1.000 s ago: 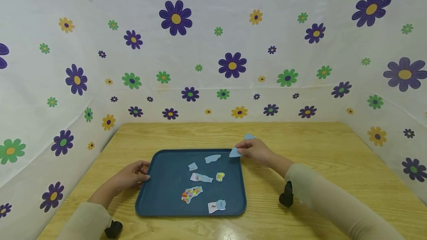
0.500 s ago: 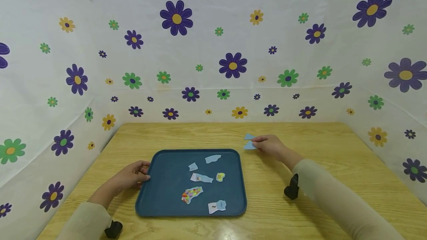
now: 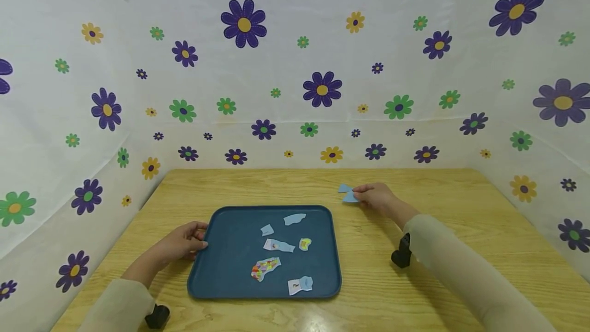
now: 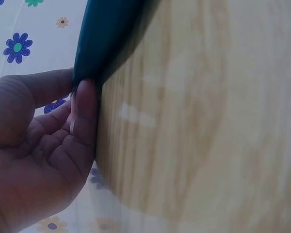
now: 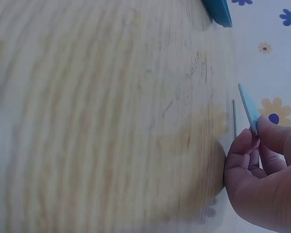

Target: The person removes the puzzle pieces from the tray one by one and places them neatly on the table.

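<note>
My right hand point(image 3: 377, 198) pinches a light blue cardboard piece point(image 3: 350, 197) between thumb and fingers, beyond the tray's far right corner. The wrist view shows this piece point(image 5: 249, 108) tilted just off the table. Right by it, a second light blue piece point(image 3: 344, 188) lies flat on the wood. On the left, my left hand point(image 3: 182, 242) grips the rim of the dark blue tray point(image 3: 226, 270), thumb and fingers on either side of the edge point(image 4: 99, 48). Several irregular pieces lie in the tray, among them a multicoloured one point(image 3: 265, 268) and a small yellow one point(image 3: 304, 244).
A wooden table point(image 3: 415, 188) carries the tray. White cloth point(image 3: 286, 65) printed with flowers stands round the back and sides. In the tray are also a pale blue strip point(image 3: 294, 219) and a white-and-blue piece point(image 3: 300, 285).
My right hand has carried the light blue piece from over the tray's far right corner to the right and back, beside the other piece on the table. My left hand stays at the rim.
</note>
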Demonstrator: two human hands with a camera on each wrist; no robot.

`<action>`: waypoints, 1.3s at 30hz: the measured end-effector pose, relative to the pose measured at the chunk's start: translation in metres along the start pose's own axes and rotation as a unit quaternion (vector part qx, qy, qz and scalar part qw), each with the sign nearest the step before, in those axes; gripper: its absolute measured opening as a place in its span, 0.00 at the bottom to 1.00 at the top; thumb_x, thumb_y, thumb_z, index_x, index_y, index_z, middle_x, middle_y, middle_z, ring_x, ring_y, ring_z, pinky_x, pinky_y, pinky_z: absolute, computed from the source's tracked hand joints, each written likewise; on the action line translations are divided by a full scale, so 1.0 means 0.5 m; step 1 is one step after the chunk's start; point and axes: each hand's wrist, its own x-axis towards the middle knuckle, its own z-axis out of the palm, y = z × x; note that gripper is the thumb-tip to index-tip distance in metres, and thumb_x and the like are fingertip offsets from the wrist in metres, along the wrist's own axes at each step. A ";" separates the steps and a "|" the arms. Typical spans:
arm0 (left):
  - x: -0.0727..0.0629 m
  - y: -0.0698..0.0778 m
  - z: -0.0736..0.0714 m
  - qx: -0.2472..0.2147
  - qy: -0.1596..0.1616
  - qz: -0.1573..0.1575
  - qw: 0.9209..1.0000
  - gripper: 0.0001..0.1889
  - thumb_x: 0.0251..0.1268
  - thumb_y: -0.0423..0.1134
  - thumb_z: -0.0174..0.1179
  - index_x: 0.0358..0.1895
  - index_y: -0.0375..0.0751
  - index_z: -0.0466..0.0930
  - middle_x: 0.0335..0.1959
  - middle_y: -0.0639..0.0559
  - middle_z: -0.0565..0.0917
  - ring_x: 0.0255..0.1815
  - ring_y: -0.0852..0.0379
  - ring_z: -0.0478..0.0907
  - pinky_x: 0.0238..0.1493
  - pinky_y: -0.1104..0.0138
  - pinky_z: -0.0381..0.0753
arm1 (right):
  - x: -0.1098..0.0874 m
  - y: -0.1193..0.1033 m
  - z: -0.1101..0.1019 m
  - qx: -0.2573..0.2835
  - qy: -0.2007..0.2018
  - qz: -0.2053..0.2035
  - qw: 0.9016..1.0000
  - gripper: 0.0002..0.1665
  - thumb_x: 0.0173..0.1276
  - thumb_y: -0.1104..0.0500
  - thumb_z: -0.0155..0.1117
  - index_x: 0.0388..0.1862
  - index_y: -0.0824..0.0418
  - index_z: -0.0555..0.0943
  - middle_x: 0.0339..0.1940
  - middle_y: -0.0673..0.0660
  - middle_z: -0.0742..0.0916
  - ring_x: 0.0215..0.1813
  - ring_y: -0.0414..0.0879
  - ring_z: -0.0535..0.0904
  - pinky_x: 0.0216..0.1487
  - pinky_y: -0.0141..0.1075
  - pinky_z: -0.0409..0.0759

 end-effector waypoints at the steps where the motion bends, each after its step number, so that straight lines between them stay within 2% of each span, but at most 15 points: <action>1: 0.000 0.000 0.001 -0.001 0.000 -0.001 1.000 0.27 0.69 0.30 0.57 0.67 0.25 0.59 0.42 0.42 0.71 0.38 0.50 0.72 0.36 0.58 0.77 | 0.001 0.001 0.000 -0.005 0.000 -0.001 1.000 0.18 0.73 0.63 0.59 0.57 0.71 0.78 0.44 0.57 0.81 0.34 0.44 0.74 0.36 0.33 0.75; 7: 0.003 -0.003 0.001 -0.004 0.002 -0.003 1.000 0.27 0.68 0.29 0.57 0.67 0.25 0.59 0.42 0.42 0.71 0.38 0.50 0.72 0.36 0.58 0.77 | 0.007 0.002 0.005 -0.032 0.014 -0.011 0.999 0.17 0.72 0.63 0.60 0.55 0.70 0.79 0.45 0.60 0.80 0.32 0.44 0.73 0.33 0.33 0.72; 15: 0.000 -0.004 0.003 -0.002 0.005 -0.007 1.000 0.27 0.68 0.29 0.57 0.67 0.25 0.59 0.41 0.43 0.70 0.38 0.50 0.72 0.36 0.58 0.77 | 0.014 0.008 0.019 -0.065 0.044 -0.024 0.997 0.14 0.70 0.64 0.62 0.52 0.70 0.81 0.54 0.66 0.80 0.36 0.44 0.77 0.36 0.32 0.78; 24: 0.004 -0.005 0.001 -0.004 0.008 -0.007 1.000 0.27 0.69 0.30 0.57 0.67 0.26 0.59 0.42 0.43 0.70 0.38 0.50 0.72 0.36 0.58 0.77 | 0.016 0.010 0.022 -0.066 0.070 -0.035 0.995 0.13 0.70 0.65 0.62 0.49 0.71 0.82 0.51 0.66 0.81 0.35 0.43 0.79 0.36 0.32 0.79; 32: 0.006 -0.003 0.003 0.006 0.013 -0.009 1.000 0.27 0.68 0.30 0.58 0.67 0.25 0.61 0.42 0.42 0.71 0.39 0.50 0.73 0.37 0.58 0.77 | 0.011 0.006 0.024 -0.112 0.086 -0.048 0.989 0.13 0.71 0.64 0.61 0.49 0.71 0.82 0.50 0.66 0.82 0.38 0.47 0.80 0.38 0.34 0.79; 39: 0.004 -0.002 0.006 0.003 0.012 -0.015 1.000 0.27 0.68 0.30 0.58 0.67 0.26 0.60 0.42 0.42 0.71 0.40 0.50 0.73 0.37 0.58 0.77 | 0.011 0.011 0.026 -0.122 0.091 -0.054 0.987 0.12 0.71 0.64 0.61 0.48 0.71 0.82 0.49 0.66 0.82 0.38 0.47 0.79 0.37 0.34 0.78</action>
